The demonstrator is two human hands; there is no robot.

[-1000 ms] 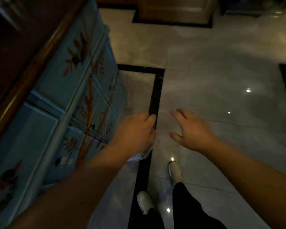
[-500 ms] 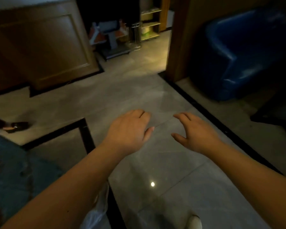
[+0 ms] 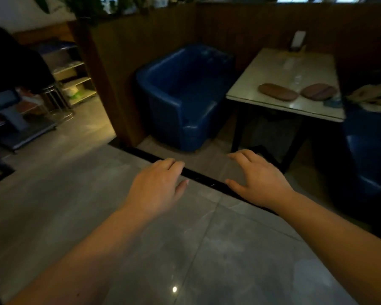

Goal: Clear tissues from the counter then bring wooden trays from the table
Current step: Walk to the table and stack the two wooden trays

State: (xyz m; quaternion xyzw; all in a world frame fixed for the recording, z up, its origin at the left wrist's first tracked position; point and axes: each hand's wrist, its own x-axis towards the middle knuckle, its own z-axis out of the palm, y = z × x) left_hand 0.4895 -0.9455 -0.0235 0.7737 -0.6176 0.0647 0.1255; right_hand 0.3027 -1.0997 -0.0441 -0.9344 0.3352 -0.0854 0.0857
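Observation:
Two oval wooden trays lie side by side on a pale square table [image 3: 264,75] at the upper right: the left tray [image 3: 277,92] is longer, the right tray [image 3: 319,91] rounder. My left hand [image 3: 157,188] and my right hand [image 3: 260,179] hang palm down over the grey floor, well short of the table. Both hold nothing and their fingers are loosely spread. No tissues or counter are in view.
A blue armchair [image 3: 185,93] stands left of the table, against a dark wooden partition [image 3: 110,80]. Another blue seat [image 3: 370,164] is at the right edge. A black floor strip [image 3: 207,180] runs under my hands. Shelves [image 3: 73,78] and a trolley stand far left.
The view has swung up and right from the blue painted cabinet and floor to the seating booth; the table with the trays came into sight. My left hand has gone from closed to loosely open.

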